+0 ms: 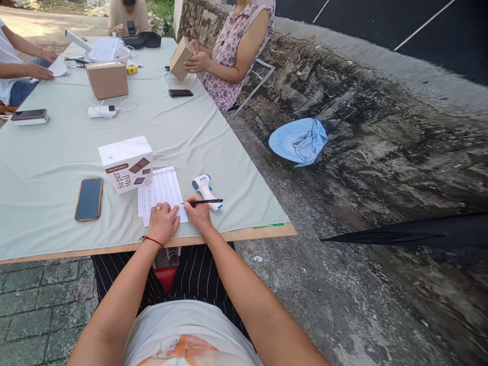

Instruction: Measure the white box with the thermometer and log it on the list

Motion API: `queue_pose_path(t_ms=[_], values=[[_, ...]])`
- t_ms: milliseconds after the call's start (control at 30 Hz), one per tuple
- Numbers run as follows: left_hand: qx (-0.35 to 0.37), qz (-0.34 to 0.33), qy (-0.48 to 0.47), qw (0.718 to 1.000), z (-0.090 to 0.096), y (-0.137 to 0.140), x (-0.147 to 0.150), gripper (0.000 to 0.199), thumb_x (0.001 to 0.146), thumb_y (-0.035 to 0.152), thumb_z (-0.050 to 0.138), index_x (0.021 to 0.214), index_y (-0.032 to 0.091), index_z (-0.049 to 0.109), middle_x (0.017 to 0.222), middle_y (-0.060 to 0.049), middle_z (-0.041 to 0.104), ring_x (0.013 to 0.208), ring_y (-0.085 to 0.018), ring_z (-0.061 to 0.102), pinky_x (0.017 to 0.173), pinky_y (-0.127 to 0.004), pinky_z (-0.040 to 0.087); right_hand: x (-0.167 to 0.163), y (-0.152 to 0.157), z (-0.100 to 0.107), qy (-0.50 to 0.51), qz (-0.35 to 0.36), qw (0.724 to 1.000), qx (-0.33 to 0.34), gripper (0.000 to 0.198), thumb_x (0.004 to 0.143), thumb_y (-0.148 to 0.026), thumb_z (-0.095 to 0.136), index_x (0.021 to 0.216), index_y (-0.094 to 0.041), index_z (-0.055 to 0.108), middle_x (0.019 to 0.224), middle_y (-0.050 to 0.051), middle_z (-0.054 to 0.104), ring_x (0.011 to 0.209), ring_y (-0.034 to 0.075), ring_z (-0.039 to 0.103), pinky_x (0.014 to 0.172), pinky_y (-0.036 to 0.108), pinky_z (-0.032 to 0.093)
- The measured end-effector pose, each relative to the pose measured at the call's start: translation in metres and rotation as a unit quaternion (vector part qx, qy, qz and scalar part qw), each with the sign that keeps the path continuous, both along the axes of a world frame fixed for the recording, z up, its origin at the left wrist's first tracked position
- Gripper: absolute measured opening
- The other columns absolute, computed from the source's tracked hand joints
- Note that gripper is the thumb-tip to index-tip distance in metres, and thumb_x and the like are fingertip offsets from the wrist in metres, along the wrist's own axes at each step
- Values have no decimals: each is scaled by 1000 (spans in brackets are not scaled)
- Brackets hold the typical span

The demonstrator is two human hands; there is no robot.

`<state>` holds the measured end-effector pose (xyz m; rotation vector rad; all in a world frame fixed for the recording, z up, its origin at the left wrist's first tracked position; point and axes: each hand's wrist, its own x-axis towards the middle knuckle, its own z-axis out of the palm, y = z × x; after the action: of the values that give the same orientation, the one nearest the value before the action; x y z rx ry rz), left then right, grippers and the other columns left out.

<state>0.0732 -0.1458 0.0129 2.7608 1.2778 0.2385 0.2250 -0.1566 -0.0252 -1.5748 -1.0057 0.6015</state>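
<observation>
My right hand [198,212] is closed around a black pen [208,201], its tip close to the right edge of a paper sheet [163,185] covered in small writing. On the lower part of that sheet lies my left hand [163,221], fingers slightly bent and resting on it, holding nothing. A white box [127,165] with brown bar pictures stands on the table, overlapping the sheet's upper left corner. Just beyond the pen is a white and blue infrared thermometer [206,189], partly covered by the pen. A phone in a brown case [88,200] lies left of the box.
Farther up the cloth-covered table [49,168] are a cardboard box [107,81], a white device with a cable [101,111], and a black phone [180,93]. A person at right holds another carton [182,59]. Two more people sit around the far end. A blue hat [299,141] hangs by the wall.
</observation>
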Motion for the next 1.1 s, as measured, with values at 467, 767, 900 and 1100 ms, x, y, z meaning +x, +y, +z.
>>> queue_pose_path(t_ms=[467,767,900,1100], values=[[-5,2,-12,1000,-2,-1,0,34,94,33,48,124,22,61,102,-11,57,97,-27,50,82,-42,38,1,1,-4,-20,1,1000,-9,15,67,-37,53,66,-23,57,58,-2,57,56,16,50,59,30,42],[-17,4,-21,1000,0,-1,0,32,94,32,49,122,23,61,103,-11,57,98,-27,50,83,-42,39,0,0,-1,-20,9,1000,-9,15,67,-37,53,65,-23,57,57,-2,57,56,15,49,57,29,42],[-18,5,-17,1000,0,-1,0,33,94,33,49,124,23,60,103,-12,57,98,-28,50,83,-42,38,0,0,0,-26,5,1000,-4,14,66,-36,52,65,-23,56,56,-2,56,56,15,48,57,29,42],[-15,4,-12,1000,0,-1,0,33,94,33,48,123,23,61,103,-12,57,98,-27,50,83,-42,38,0,-1,0,-19,13,1000,-5,16,67,-37,53,65,-22,56,56,-3,55,56,15,49,58,30,41]])
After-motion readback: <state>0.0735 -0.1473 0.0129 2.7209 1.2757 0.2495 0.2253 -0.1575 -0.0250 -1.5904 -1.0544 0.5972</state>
